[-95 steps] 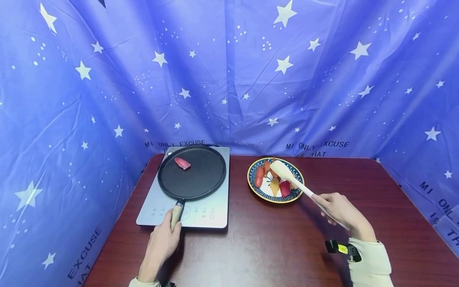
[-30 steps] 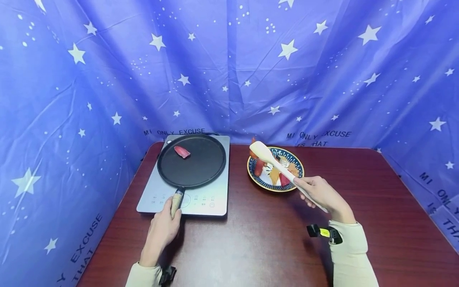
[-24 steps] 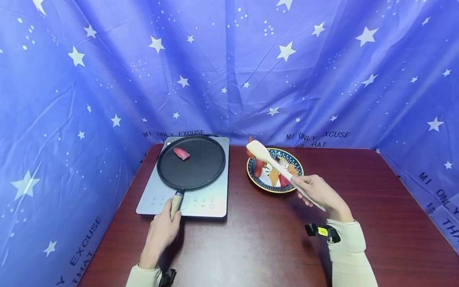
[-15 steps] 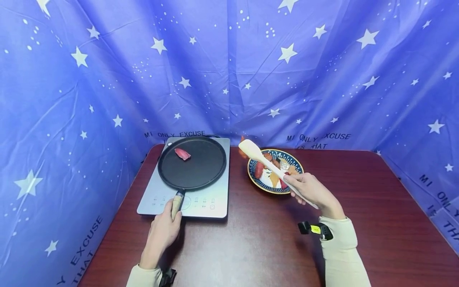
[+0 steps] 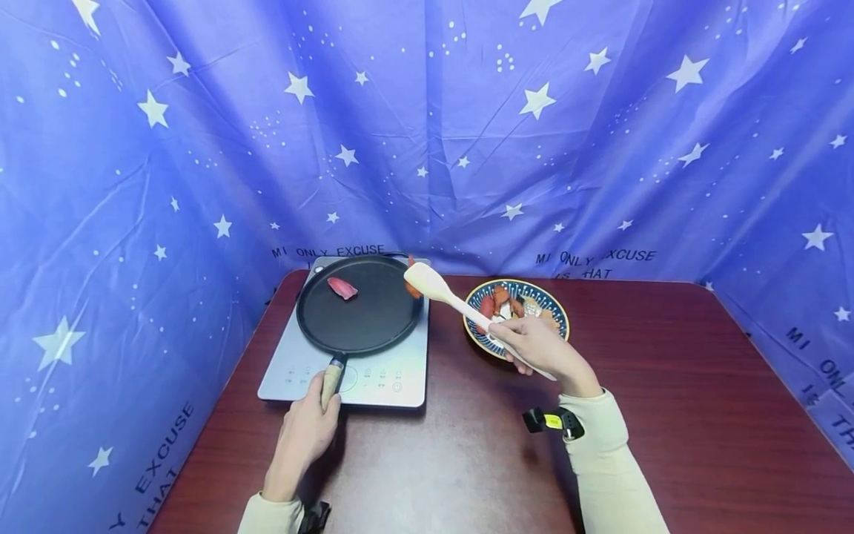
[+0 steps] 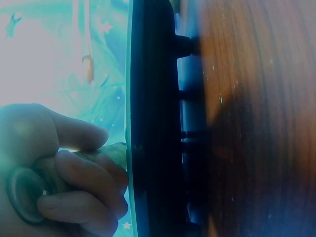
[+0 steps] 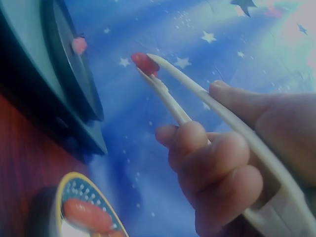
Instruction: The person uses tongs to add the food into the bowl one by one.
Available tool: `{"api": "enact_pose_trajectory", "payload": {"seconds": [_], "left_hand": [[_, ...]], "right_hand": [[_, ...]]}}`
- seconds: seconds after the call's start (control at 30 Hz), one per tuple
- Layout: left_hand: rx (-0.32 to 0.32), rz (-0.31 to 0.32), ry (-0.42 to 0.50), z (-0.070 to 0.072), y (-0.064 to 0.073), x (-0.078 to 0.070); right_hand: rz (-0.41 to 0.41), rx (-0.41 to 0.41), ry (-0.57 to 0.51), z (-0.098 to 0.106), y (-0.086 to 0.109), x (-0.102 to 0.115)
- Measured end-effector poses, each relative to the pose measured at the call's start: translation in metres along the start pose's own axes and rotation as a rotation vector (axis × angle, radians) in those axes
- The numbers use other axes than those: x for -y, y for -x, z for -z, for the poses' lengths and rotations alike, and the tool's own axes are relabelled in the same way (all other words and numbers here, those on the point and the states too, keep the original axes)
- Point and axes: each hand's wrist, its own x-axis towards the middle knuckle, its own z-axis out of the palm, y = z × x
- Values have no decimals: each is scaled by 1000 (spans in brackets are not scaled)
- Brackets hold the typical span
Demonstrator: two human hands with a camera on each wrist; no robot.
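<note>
My left hand (image 5: 303, 434) grips the wooden handle (image 5: 331, 383) of a flat black frying pan (image 5: 363, 319). Towards the pan's far left lies a pink-and-white piece of food (image 5: 343, 288). Cream-coloured tongs (image 5: 443, 289) are held in my right hand (image 5: 537, 348), thumb on one arm and fingers curled round the other. Between the tips of the tongs is an orange-red food piece (image 7: 145, 64), raised near the pan's right rim in the head view. Below the right hand, a blue patterned plate (image 5: 564, 326) with a yellow rim carries several foods, among them a red sausage (image 7: 88, 215).
The pan sits on a silver induction cooker (image 5: 280, 382) with touch controls along its front. Both cooker and plate stand on a dark red wooden table (image 5: 667, 371). Blue star-printed curtains (image 5: 427, 111) hang behind and at both sides.
My right hand has lifted the orange-red piece from the plate with the tongs and carried it left to the pan's right rim. The left hand keeps its grip on the pan handle.
</note>
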Motion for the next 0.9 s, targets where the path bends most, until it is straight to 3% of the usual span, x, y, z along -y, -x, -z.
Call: {"api": "enact_pose_trajectory", "payload": {"seconds": [0.23,0.53,0.73,0.9], "left_hand": [[-4,3,2,0,1,-1],[-6,0,-4,1,0,-1],[-5,1,-3,-1,0,0],[-16,-14,0,-1,0,1]], "right_hand": [[23,8,92,-17,-12,10],[23,14,234,-38,-28,7],[6,21,257,-48,-33,7],[-25,-19,267,-52,-36,7]]}}
